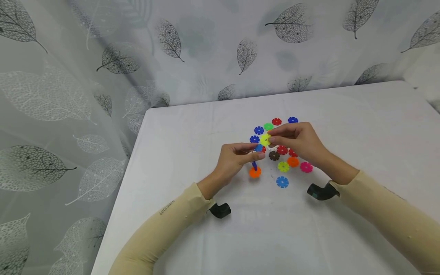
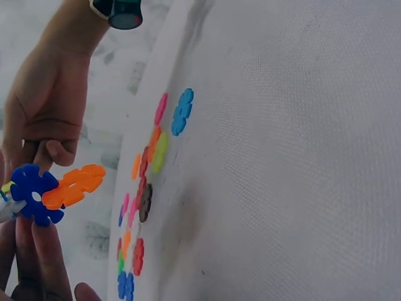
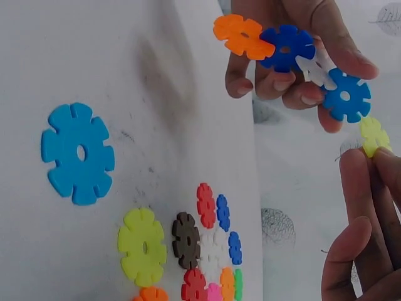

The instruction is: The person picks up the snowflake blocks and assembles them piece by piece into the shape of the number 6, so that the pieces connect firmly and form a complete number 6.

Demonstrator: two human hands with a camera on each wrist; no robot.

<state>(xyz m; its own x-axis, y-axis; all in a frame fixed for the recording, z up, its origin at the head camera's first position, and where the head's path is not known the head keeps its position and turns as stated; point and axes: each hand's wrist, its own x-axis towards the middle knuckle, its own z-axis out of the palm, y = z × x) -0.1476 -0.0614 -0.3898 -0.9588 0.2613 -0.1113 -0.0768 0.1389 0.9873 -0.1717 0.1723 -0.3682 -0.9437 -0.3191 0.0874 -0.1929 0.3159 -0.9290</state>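
My left hand (image 1: 233, 158) grips a short chain of notched plastic discs by its upper end. In the right wrist view the chain runs from an orange disc (image 3: 243, 36) to a dark blue disc (image 3: 276, 61), a white disc (image 3: 313, 70) and a light blue disc (image 3: 354, 105). Between thumb and fingertips, my right hand (image 1: 304, 143) pinches a yellow disc (image 1: 265, 139), its edge right at the light blue disc's rim. The orange end hangs lowest, below the left fingers. Fingers hide part of the white and light blue discs.
Loose discs lie flat on the white-covered table (image 1: 185, 145) under and beyond the hands, among them a brown disc (image 1: 274, 155), a pink disc (image 1: 306, 167) and a nearer light blue disc (image 1: 282, 182). A leaf-patterned curtain (image 1: 206, 49) hangs behind the table and along its left side.
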